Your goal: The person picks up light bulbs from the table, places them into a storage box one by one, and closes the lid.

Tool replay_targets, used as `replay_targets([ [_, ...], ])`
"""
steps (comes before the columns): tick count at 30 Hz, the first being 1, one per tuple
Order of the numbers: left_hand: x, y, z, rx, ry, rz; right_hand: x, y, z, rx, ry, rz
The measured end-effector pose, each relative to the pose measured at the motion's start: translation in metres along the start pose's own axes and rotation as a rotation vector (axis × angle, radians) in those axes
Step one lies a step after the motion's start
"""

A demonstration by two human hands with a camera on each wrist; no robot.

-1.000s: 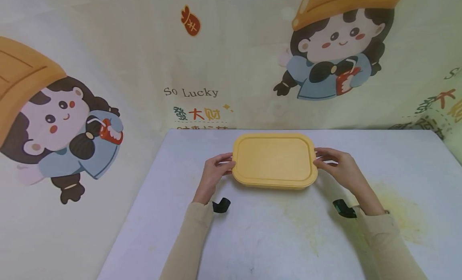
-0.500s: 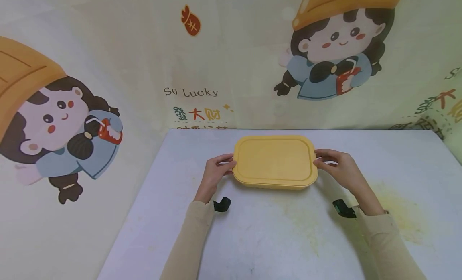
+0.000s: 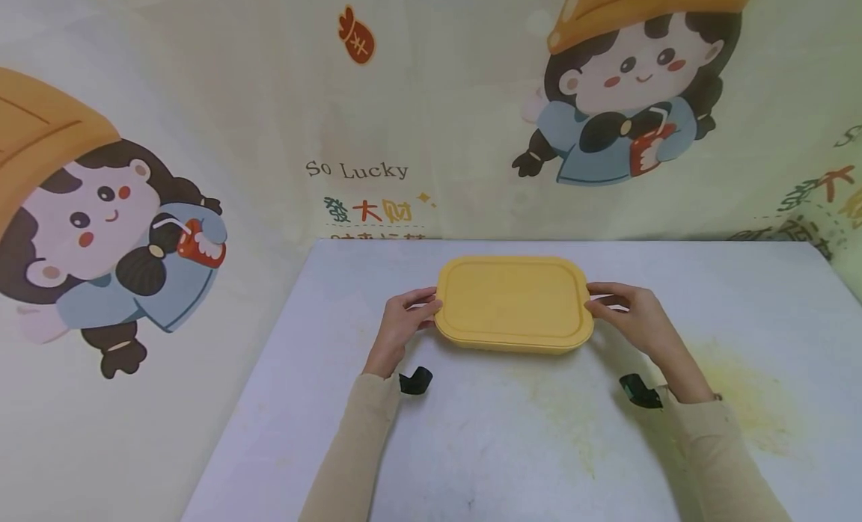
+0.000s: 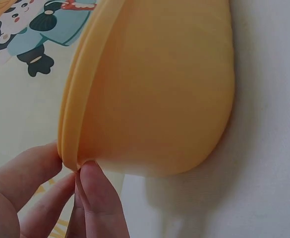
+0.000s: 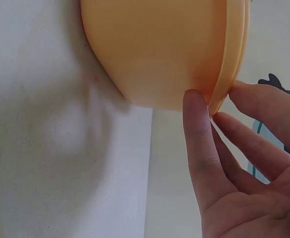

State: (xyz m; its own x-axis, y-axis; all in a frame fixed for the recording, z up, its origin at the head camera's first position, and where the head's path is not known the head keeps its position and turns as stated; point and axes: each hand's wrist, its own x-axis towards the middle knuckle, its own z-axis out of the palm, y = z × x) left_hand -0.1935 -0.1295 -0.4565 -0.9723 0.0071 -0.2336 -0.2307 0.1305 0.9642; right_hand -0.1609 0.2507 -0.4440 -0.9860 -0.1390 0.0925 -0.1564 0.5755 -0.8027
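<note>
A yellow lidded food container (image 3: pixel 515 301), a rounded rectangle, is near the back middle of the white table. My left hand (image 3: pixel 402 324) pinches its left end at the rim. In the left wrist view the thumb and fingers (image 4: pixel 102 193) of that hand meet the rim from both sides. On the opposite end, my right hand (image 3: pixel 633 316) pinches the rim likewise. The right wrist view shows a finger (image 5: pixel 198 134) under the rim and the thumb on the lid side. The lid lies on the container, and what is inside is hidden.
The white table (image 3: pixel 512 447) carries faint yellow stains (image 3: pixel 741 402) on the right. A printed cloth wall (image 3: pixel 471 133) stands directly behind and at the left. A black wrist mount shows at each sleeve, the left mount (image 3: pixel 415 381) and the right mount (image 3: pixel 640 391).
The container's back edge has come slightly lower and nearer, with both hands keeping their hold on the rim. The head view has shifted a little.
</note>
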Motion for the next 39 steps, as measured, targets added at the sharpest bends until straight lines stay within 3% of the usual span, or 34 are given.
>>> replay_targets([
  [19,0.000,0.001,0.004,-0.015,0.029,-0.012,-0.001,0.003,0.001,-0.026,-0.005,-0.019],
  [26,0.001,0.008,0.003,0.007,0.050,0.001,-0.001,-0.005,-0.002,-0.037,0.049,-0.068],
  [30,0.000,0.015,0.002,0.043,0.070,0.036,-0.002,-0.011,-0.003,-0.054,0.072,-0.091],
  [39,-0.013,0.032,0.003,0.181,0.089,0.188,-0.008,-0.034,-0.004,-0.114,0.073,-0.221],
])
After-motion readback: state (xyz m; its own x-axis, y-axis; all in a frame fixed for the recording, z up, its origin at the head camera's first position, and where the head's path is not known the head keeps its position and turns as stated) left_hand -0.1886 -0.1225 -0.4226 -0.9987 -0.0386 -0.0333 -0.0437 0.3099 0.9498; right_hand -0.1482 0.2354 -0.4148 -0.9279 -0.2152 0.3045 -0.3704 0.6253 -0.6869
